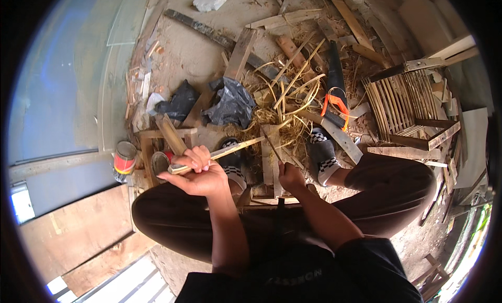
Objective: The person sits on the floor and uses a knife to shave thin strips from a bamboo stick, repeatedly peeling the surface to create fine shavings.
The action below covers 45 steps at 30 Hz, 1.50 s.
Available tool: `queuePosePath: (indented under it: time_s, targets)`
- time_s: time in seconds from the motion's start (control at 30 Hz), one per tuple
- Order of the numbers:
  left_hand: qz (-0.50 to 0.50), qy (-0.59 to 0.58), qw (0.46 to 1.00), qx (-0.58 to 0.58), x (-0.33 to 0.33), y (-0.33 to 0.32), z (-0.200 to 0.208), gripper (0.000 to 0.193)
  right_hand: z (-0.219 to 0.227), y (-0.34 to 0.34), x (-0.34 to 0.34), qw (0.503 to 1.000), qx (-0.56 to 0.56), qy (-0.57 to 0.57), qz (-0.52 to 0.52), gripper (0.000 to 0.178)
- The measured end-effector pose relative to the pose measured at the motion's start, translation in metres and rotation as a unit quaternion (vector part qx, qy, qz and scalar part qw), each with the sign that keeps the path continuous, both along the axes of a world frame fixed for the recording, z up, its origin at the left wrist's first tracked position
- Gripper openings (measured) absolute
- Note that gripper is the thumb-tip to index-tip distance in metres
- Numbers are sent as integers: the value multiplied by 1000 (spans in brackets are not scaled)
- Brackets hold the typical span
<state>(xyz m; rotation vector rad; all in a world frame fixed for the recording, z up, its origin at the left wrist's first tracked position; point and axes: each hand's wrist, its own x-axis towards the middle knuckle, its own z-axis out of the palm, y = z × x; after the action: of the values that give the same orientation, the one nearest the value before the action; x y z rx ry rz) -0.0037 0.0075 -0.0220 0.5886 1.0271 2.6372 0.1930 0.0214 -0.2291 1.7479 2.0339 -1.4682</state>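
My left hand [197,172], palm turned up, has its fingers curled round a pale split bamboo stick [238,147]. The stick slants up to the right, and its far end meets the blade of a thin knife [271,145]. My right hand [291,177] is closed round the knife's handle, which the fist mostly hides. The blade points away from me, over an upright-lying wooden board [271,169] between my feet. Beyond the knife lies a heap of curled bamboo shavings [285,101].
A handsaw [336,101] with an orange handle lies right of the shavings. Black plastic bags [230,101] lie left of them. A slatted wooden frame [400,104] stands at right, a red paint can [125,157] at left. Scrap planks [243,52] litter the far floor.
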Motion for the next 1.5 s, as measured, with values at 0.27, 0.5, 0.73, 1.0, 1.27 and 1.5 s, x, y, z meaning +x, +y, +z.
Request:
queuePosePath:
  time_s: [0.27,0.5,0.73,1.0,1.27,1.5]
  targets:
    - [34,2,999,-3,-5,-2,-5,69,76,-4,-27,981,7,182,72,42]
    - [90,-32,995,-21,-20,-8,-4,65,-43,-5,14,999,28,5,30,45]
    - [147,-62,986,-38,-14,-1,-2,65,86,3,-26,978,-18,190,81,44]
    - [142,-66,987,-32,-27,-17,-9,66,-23,6,8,999,-26,-41,12,60]
    - [109,-39,992,-44,-3,-1,0,66,57,25,-54,983,-87,155,51,58]
    - [143,-22,987,-65,-6,-1,1,66,-5,6,-52,984,-24,164,-68,59]
